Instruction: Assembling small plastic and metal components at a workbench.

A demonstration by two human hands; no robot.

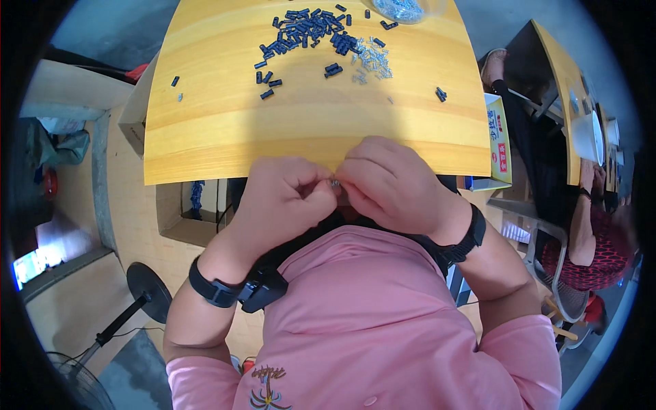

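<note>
My left hand [281, 193] and my right hand [391, 179] meet just over the near edge of the wooden table [205, 137]. Both are closed in a pinch, fingertips almost touching. A tiny silvery metal part [335, 183] shows between them; most of it is hidden by the fingers, so its exact kind is unclear. Farther off on the tabletop lies a heap of short black cylindrical pieces [301, 31]. Beside its right side is a loose pile of small silvery pieces [374, 60], too small to make out in detail.
A clear bowl [400, 9] of bluish-silver bits stands at the far edge. Stray black pieces [441, 93] lie at the table's right. An open cardboard box [184, 222] sits below the table, a fan [148, 292] at lower left. Another person [588, 253] sits at the right.
</note>
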